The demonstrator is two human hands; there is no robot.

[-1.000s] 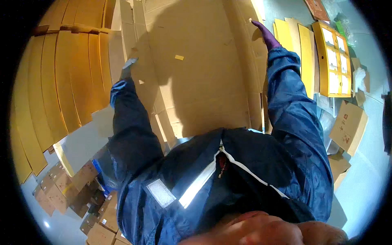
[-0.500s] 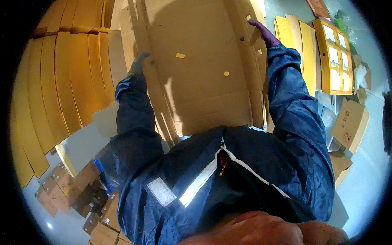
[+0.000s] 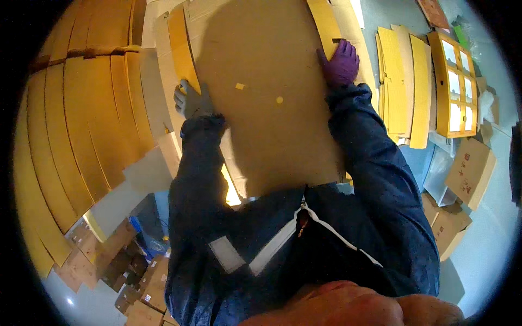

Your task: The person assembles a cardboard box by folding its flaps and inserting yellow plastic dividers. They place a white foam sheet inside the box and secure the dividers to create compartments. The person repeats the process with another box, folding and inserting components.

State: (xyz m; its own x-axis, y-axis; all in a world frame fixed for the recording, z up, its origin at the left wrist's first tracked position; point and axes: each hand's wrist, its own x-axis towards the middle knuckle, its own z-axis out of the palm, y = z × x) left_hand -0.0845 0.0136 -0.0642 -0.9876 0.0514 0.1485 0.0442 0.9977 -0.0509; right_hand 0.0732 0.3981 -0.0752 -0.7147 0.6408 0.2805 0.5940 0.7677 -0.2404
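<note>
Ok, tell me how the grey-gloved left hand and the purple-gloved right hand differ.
The left hand is gloved in grey, the right hand in purple. The left hand sits lower in the picture, at the left yellow cardboard strip; the right hand sits higher, at the right yellow cardboard strip. Both extend from dark blue sleeves.

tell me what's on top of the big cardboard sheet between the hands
A small yellow rectangular scrap and a yellow round one lie on the cardboard sheet. Anything behind the dark jacket cannot be seen.
</note>
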